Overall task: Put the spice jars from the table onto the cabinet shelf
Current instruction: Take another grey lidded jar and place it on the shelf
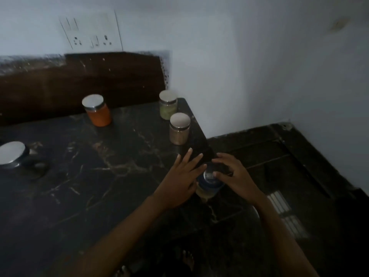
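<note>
Held jar: small blue-collared glass jar [208, 186] at the 4 o'clock edge of the black marble table [79, 186], mostly hidden; contents unclear.
Right hand [233, 176]: curled over its lid, grasping.
Left hand [179, 180]: straight fingers against its side.
Other jars: orange-filled jar [98, 113] at 11 o'clock; green-filled jar [168, 106] and brown-filled jar [179, 130] at 1 o'clock.
Cut off: steel-lidded dark container [12, 154] at 9 o'clock.

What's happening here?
A person has both hands at a blue-lidded jar by the table's right edge. The right hand grips its lid; the left hand lies straight-fingered beside it. The orange jar, green jar and brown jar stand untouched on the table. No cabinet shelf is in view.
</note>
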The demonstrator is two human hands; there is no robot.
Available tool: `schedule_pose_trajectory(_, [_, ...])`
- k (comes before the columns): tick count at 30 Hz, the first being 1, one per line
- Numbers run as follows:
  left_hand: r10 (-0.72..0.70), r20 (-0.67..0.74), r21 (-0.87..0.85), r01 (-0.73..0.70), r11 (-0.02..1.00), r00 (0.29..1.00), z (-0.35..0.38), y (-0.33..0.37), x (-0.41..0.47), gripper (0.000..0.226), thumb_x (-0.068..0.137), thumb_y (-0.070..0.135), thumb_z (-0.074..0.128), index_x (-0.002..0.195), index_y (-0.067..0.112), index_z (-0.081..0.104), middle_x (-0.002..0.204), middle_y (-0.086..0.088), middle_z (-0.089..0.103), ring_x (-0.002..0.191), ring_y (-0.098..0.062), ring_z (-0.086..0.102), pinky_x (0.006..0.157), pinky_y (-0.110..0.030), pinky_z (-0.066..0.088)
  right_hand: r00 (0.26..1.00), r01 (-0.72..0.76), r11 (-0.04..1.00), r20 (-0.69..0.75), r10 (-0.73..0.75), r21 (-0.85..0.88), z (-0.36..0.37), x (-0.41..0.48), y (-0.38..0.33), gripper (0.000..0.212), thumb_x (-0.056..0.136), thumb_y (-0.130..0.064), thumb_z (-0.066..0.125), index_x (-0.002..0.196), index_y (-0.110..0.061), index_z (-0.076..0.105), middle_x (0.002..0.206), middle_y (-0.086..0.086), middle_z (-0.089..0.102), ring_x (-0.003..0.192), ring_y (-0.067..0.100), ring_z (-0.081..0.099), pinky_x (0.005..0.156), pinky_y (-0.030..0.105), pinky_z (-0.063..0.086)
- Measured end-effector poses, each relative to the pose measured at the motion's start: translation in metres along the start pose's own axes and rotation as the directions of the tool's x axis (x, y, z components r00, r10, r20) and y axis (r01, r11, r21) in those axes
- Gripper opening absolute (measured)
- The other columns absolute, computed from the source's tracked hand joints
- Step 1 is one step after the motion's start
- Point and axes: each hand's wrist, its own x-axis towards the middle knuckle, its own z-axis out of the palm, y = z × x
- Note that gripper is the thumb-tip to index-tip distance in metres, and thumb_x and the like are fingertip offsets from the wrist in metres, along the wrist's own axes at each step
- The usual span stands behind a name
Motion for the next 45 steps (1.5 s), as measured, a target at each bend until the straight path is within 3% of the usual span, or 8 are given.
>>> schedule_pose_trajectory(6, [-0.103,0.152,-0.022,0.108,0.994,0.983,0.035,0.011,-0.015,0.058,0.095,0.025,0.045,0.148,0.025,0.022,0.160,0.002,0.001,0.137,-0.014,-0.026,0.112,-0.035,-0.013,0.995,-0.066,0.993,0.080,0.058,0.094,0.034,-0.021,0.046,0.089,0.065,-0.017,0.084,0.139,-0.022,0.035,0.152,0.001,0.009,0.135,0.009,0.020,0.106,0.024,0.031])
schedule_pose_trajectory(11, [-0.135,0.182,-0.146,0.163,0.976,0.974,0.036,0.012,-0.018,0.060,0.094,0.021,0.050,0.148,0.023,0.023,0.159,0.005,-0.003,0.140,-0.011,-0.021,0.117,-0.038,0.001,0.995,-0.070,0.959,-0.048,0.087,0.274,0.053,-0.016,0.054,0.075,0.066,-0.001,0.081,0.132,-0.011,0.046,0.139,0.011,0.036,0.128,0.022,0.040,0.104,0.044,0.042])
schedule_pose_trajectory(21, [-0.167,0.142,-0.065,0.177,0.982,0.976,0.016,-0.011,-0.031,0.129,0.070,0.029,0.077,0.136,0.042,-0.033,0.151,0.014,-0.034,0.141,-0.018,-0.025,0.113,-0.045,-0.002,0.989,-0.139,0.899,0.104,0.105,0.415,0.033,0.011,0.012,0.044,0.070,-0.024,0.078,0.106,-0.038,0.058,0.113,-0.019,0.055,0.102,0.002,0.058,0.074,0.014,0.052])
schedule_pose_trajectory(25, [-0.155,0.032,-0.232,0.158,0.960,0.987,-0.007,-0.017,-0.050,0.134,0.064,0.032,0.082,0.142,0.039,-0.027,0.152,0.014,-0.032,0.146,-0.018,-0.004,0.113,-0.049,0.028,0.937,-0.225,0.864,0.345,0.064,0.451,0.023,0.022,-0.026,0.043,0.066,-0.042,0.071,0.107,-0.041,0.057,0.117,-0.010,0.056,0.101,0.011,0.062,0.067,0.023,0.056])
schedule_pose_trajectory(28, [-0.171,-0.046,-0.344,0.145,0.928,0.984,-0.028,-0.020,-0.064,0.130,0.065,0.033,0.082,0.144,0.039,-0.021,0.152,0.017,-0.029,0.138,-0.007,0.015,0.091,-0.039,0.054,0.901,-0.237,0.859,0.434,0.018,0.454,0.027,0.032,-0.050,0.044,0.069,-0.041,0.067,0.111,-0.036,0.056,0.116,-0.005,0.060,0.099,0.014,0.065,0.068,0.027,0.056])
schedule_pose_trajectory(36, [-0.238,-0.103,-0.343,0.190,0.920,0.966,-0.072,-0.041,-0.101,0.120,0.063,0.045,0.079,0.150,0.026,-0.001,0.154,0.010,-0.001,0.129,-0.005,0.030,0.094,-0.035,0.051,0.868,-0.251,0.839,0.496,-0.025,0.482,0.060,0.043,-0.087,0.038,0.074,-0.046,0.062,0.111,-0.040,0.055,0.109,-0.011,0.062,0.095,0.008,0.066,0.067,0.025,0.056])
schedule_pose_trajectory(40, [-0.288,-0.104,-0.366,0.233,0.901,0.952,-0.077,-0.052,-0.118,0.120,0.059,0.053,0.077,0.149,0.031,0.001,0.151,0.014,0.003,0.126,-0.003,0.033,0.096,-0.030,0.049,0.857,-0.216,0.885,0.515,-0.031,0.413,0.076,0.044,-0.100,0.053,0.073,-0.054,0.063,0.118,-0.061,0.036,0.134,-0.016,0.040,0.108,0.006,0.055,0.077,0.026,0.055])
schedule_pose_trajectory(45, [-0.357,-0.073,-0.422,0.296,0.857,0.931,-0.076,-0.068,-0.134,0.124,0.055,0.058,0.078,0.149,0.038,0.000,0.147,0.022,0.006,0.127,0.000,0.031,0.099,-0.025,0.046,0.757,0.019,0.985,0.641,-0.127,0.173,0.079,0.038,-0.104,0.119,0.051,-0.053,0.084,0.131,-0.068,-0.002,0.142,-0.039,0.002,0.131,0.007,0.027,0.100,0.032,0.032])
